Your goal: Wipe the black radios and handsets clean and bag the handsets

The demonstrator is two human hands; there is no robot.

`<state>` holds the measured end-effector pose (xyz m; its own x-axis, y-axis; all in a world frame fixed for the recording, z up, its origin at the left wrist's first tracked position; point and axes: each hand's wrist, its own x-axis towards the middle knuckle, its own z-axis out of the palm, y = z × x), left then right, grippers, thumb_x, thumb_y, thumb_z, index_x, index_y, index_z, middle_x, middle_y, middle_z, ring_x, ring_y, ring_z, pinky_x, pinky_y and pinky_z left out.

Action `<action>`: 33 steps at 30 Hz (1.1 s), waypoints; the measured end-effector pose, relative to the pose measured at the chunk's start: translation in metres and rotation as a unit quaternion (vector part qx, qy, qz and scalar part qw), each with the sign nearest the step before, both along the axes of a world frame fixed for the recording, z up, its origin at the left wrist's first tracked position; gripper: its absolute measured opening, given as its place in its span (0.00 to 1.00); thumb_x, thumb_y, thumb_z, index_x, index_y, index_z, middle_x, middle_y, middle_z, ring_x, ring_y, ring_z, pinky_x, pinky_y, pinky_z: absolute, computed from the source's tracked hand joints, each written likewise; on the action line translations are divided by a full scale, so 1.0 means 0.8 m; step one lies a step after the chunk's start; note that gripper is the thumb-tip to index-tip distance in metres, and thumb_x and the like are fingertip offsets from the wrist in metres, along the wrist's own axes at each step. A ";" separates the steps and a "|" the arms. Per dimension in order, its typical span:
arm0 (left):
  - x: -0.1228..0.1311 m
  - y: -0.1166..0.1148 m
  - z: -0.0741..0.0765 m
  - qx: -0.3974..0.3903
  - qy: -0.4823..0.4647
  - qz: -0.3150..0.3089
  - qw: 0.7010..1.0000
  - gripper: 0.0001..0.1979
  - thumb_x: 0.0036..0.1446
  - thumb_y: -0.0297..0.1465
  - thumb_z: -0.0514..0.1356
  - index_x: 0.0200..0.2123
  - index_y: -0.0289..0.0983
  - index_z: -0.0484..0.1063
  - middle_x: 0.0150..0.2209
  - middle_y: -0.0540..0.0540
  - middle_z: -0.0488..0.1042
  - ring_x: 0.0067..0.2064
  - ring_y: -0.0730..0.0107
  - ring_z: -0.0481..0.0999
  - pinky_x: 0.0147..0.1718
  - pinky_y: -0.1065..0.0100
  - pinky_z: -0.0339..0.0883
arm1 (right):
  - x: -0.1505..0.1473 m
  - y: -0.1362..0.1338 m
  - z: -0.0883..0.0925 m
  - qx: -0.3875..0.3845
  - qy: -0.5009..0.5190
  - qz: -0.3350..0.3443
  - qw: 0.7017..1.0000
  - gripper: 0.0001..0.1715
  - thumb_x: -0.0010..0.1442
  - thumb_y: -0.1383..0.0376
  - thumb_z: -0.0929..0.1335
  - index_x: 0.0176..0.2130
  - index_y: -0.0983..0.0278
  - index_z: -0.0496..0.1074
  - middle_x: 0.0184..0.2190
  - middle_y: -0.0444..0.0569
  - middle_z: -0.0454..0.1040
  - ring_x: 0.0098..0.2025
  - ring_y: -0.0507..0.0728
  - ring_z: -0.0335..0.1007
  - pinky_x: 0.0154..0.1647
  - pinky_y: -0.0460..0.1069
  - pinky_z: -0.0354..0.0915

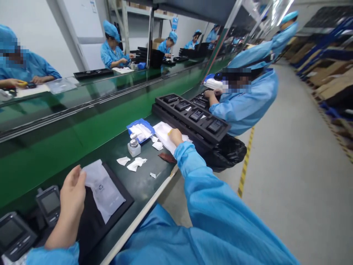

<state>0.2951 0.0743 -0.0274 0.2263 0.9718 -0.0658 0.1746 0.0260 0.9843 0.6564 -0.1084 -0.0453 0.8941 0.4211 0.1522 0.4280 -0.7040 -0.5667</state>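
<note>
My left hand (72,189) pinches the upper corner of a frosted plastic bag (103,187) printed with a recycling mark. The bag lies over a black foam pad (124,193) at the bench's near edge. Left of that hand are two dark handheld devices with screens, one device (49,202) close to the wrist and another device (13,233) at the frame's edge. My right hand (175,137) is closed over a pile of white sheets or bags (162,131). A small yellow bit shows at its fingertips; what the fingers hold is hidden.
A blue bin (152,129) of white wipes and a pump bottle (134,148) stand mid-bench, with crumpled wipes (136,164) nearby. Stacked black foam trays (176,110) hold devices at the right, above a black bag (234,149). A co-worker (248,99) sits beyond; others work across the green conveyor (82,125).
</note>
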 end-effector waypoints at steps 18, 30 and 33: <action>-0.011 -0.061 0.035 -0.117 -0.247 -0.112 0.955 0.33 0.31 0.39 0.73 0.44 0.37 0.71 0.47 0.41 0.76 0.49 0.58 0.74 0.51 0.61 0.65 | -0.306 0.096 0.086 0.055 -0.151 0.412 0.897 0.05 0.53 0.67 0.65 0.30 0.63 0.72 0.32 0.52 0.72 0.37 0.58 0.68 0.38 0.51 0.65; -0.191 -0.069 0.046 -0.133 -0.139 0.120 0.974 0.22 0.29 0.44 0.73 0.22 0.32 0.76 0.21 0.47 0.75 0.24 0.71 0.71 0.24 0.71 0.64 | -0.388 0.206 0.117 0.086 -0.021 0.507 0.858 0.13 0.60 0.57 0.64 0.40 0.59 0.75 0.36 0.48 0.73 0.37 0.54 0.69 0.42 0.50 0.65; -0.202 -0.064 0.035 -0.184 -0.154 0.148 0.959 0.25 0.24 0.47 0.73 0.19 0.32 0.75 0.18 0.48 0.73 0.20 0.73 0.68 0.20 0.71 0.62 | -0.406 0.272 0.094 -0.077 0.006 0.498 0.864 0.17 0.60 0.61 0.65 0.47 0.61 0.74 0.47 0.54 0.72 0.47 0.57 0.69 0.50 0.52 0.62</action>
